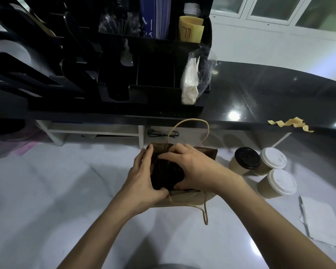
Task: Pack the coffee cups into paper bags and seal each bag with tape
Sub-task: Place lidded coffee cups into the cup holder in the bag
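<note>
Two bare hands work at the mouth of a brown paper bag (pixel 186 199) standing on a white counter (pixel 66 191). The left hand (pixel 144 179) grips the bag's left rim, fingers hooked over the edge and thumb on the near lip. The right hand (pixel 194 167) reaches in from the other side, fingers and thumb curled round the top of a dark cup (pixel 166 175) sitting inside the bag.

One twisted-paper handle (pixel 190 121) arches upright over the bag's far side; the other handle (pixel 205 212) droops down its near face.

Just right of the bag, three kraft cups cluster together: a black-lidded cup (pixel 244 160) and two white-lidded cups (pixel 273 159), (pixel 281 183). Further right and nearer the camera lie white paper sheets (pixel 318 220).

Behind the bag, eyeglasses (pixel 162 133) rest on a low shelf under a black ledge (pixel 260 98). Above and behind, a black organizer (pixel 153 74) crowds that ledge, a clear plastic bag (pixel 192 80) of white items leaning at its right end. A crumpled yellow strip (pixel 291 124) sits on the ledge's edge, up and right of the bag.

Left of the bag and in front of it, open counter spreads wide.
</note>
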The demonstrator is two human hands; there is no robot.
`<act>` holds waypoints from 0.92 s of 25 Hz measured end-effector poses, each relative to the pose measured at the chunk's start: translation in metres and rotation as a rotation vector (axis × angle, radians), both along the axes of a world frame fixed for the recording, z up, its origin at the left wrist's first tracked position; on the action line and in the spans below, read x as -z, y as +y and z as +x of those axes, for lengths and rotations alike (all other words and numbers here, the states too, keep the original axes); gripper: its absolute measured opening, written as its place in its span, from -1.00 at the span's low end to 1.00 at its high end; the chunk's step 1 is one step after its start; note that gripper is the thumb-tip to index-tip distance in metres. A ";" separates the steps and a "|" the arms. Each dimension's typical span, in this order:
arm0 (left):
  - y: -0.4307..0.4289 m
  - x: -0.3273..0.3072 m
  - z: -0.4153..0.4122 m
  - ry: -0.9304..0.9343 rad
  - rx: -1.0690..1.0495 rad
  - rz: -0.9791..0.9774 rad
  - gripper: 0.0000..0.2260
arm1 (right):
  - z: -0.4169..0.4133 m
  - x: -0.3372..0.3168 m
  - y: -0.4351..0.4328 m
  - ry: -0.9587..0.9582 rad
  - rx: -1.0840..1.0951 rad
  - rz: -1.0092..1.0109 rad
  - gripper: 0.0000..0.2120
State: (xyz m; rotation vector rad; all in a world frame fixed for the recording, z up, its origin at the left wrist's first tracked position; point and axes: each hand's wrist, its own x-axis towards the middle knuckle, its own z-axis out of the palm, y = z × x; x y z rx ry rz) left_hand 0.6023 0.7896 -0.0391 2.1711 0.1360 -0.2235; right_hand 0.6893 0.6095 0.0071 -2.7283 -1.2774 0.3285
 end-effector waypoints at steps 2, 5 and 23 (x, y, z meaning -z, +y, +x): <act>0.000 0.000 0.000 0.001 0.001 -0.005 0.08 | 0.002 0.007 0.007 0.002 -0.024 -0.017 -0.22; 0.000 -0.002 -0.002 -0.003 0.002 -0.006 0.08 | 0.005 0.019 0.017 -0.020 -0.061 -0.057 -0.29; -0.001 0.002 -0.003 -0.035 0.016 -0.009 0.05 | 0.010 0.047 0.037 0.007 -0.067 -0.101 -0.48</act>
